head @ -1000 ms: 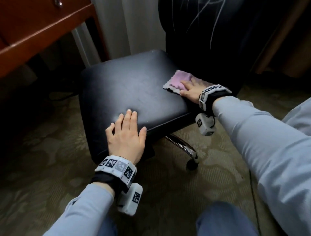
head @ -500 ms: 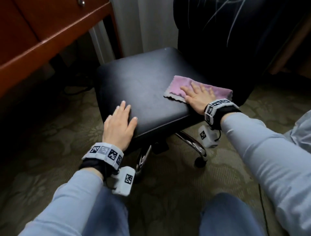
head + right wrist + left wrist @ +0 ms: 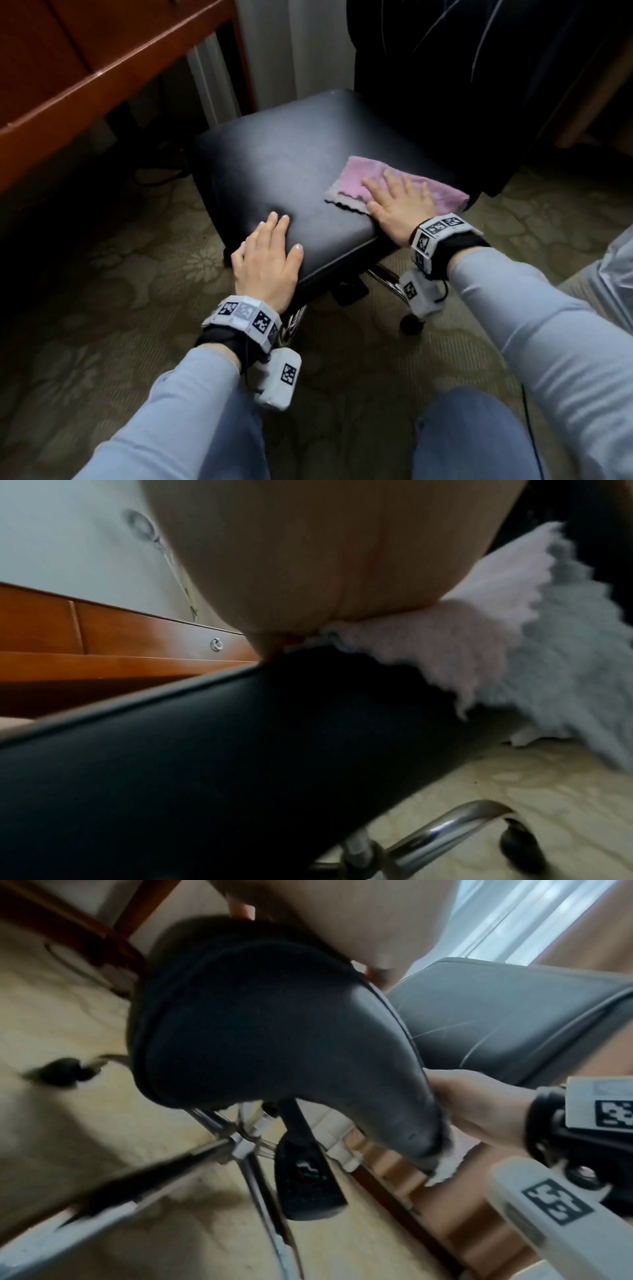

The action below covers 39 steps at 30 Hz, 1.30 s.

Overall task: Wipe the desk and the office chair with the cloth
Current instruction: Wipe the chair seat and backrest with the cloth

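One cloth (image 3: 397,183), pink with a grey scalloped hem, lies flat on the black seat (image 3: 301,164) of the office chair, toward the seat's 3 o'clock side, just in front of the backrest (image 3: 479,68). My right hand (image 3: 399,205) presses on it with the fingers straight and spread, palm down, curled round nothing. I judge this flat press is there to keep the whole cloth against the leather so that it drags evenly as I wipe. My left hand (image 3: 267,260) lies flat too, fingers together, on the seat's corner at about 7 o'clock, well apart from the cloth. Since the chair stands on a chrome wheeled base (image 3: 387,277), I take this hand as a brace to stop the seat swivelling or rolling under the wipe.

At 10 o'clock stands the red-brown surface (image 3: 85,68) that the task also names. Whether it is wiped I cannot tell.

From my head I see both hands and the seat top, but little beneath. My left wrist view shows the seat's underside, the lever (image 3: 301,1164) hanging below it, the base spokes and a castor (image 3: 61,1072) on the carpet, and my right hand at the far edge. My right wrist view shows something else: the cloth's hem (image 3: 555,647) spills over the seat's edge past my palm, and a ring pull (image 3: 216,644) sits on a drawer front.
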Available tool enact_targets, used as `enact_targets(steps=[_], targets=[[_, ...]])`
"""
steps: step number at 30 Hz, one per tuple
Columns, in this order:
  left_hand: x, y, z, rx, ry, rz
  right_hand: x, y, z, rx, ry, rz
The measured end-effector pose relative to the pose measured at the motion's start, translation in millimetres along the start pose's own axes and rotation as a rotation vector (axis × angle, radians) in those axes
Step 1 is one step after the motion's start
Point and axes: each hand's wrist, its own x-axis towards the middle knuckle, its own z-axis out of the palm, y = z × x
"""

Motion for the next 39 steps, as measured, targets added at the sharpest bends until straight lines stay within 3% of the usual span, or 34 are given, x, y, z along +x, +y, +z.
enact_targets(steps=[2, 4, 6, 11, 16, 20, 24, 26, 30, 32, 36, 39], targets=[[-7, 16, 6, 0.004, -0.008, -0.027, -15, -21, 3, -0.011, -0.013, -0.059], [-13, 28, 11, 0.052, -0.032, -0.028, -38, -46, 11, -0.031, -0.024, -0.223], [-16, 31, 12, 0.11, -0.031, 0.001, -42, -44, 14, -0.031, -0.031, -0.31], [-20, 22, 13, 0.155, -0.014, 0.174, -23, -1, -2, 0.031, -0.032, -0.059], [-28, 42, 16, 0.133, -0.004, 0.145, -61, -30, 14, -0.028, -0.032, -0.354], [-3, 18, 6, 0.145, 0.04, 0.265, -33, 7, -4, 0.005, -0.081, -0.196], [25, -21, 5, 0.166, -0.065, 0.155, -31, 18, -8, 0.051, -0.083, -0.079], [20, -10, 13, 0.163, -0.064, 0.115, -41, 0, -5, 0.033, -0.082, -0.089], [9, 12, 18, 0.171, -0.054, 0.063, -64, -31, 6, -0.119, -0.081, -0.327], [5, 16, 15, 0.178, -0.047, 0.067, -50, -16, 2, -0.068, -0.084, -0.27], [-7, 41, 16, 0.191, -0.07, 0.096, -27, 16, -13, 0.01, -0.11, 0.02], [-12, 56, 19, 0.244, -0.12, 0.099, -45, -11, -2, -0.074, -0.066, -0.066]])
